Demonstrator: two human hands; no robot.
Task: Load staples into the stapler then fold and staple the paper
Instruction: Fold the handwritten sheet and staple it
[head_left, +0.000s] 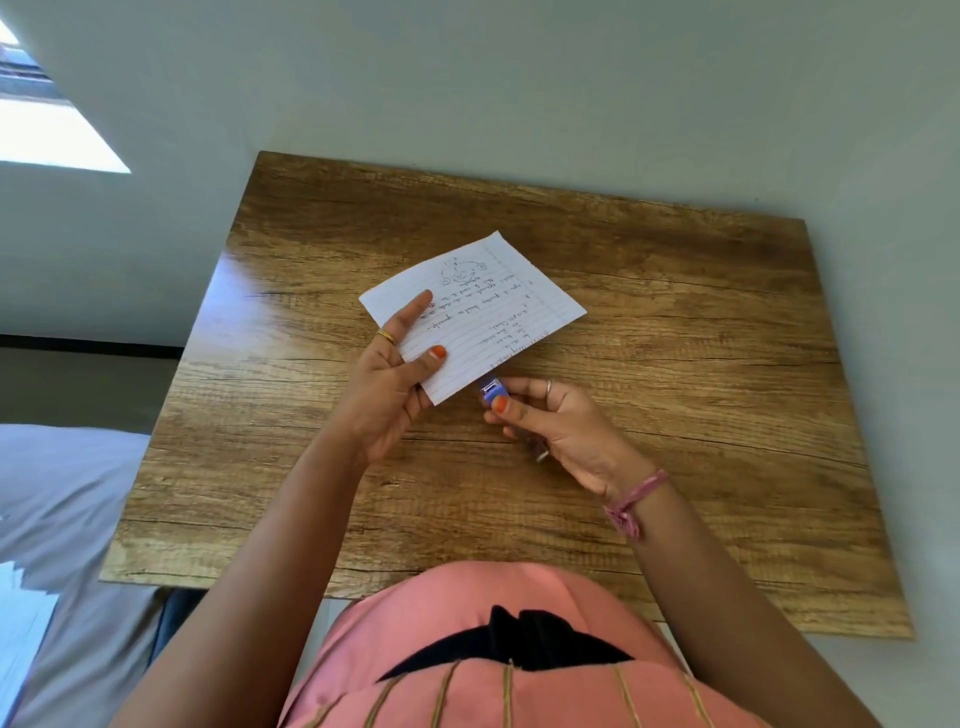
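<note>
Our left hand (397, 371) pinches the folded paper (475, 317) above the table (701, 338). Our right hand (553, 421) grips the blue stapler (492, 391), its body mostly hidden by our fingers.

Item count, head view: one sheet of lined paper (475, 312); one small blue stapler (492, 391); one wooden table (675, 322); two hands, namely the left hand (395, 384) and the right hand (561, 426); two finger rings, one per hand.

The counter (675, 364) is faced in grained wood with a slight sheen. The paper (498, 306) is lined and matt. The stapler (492, 389) looks like glossy plastic.
</note>
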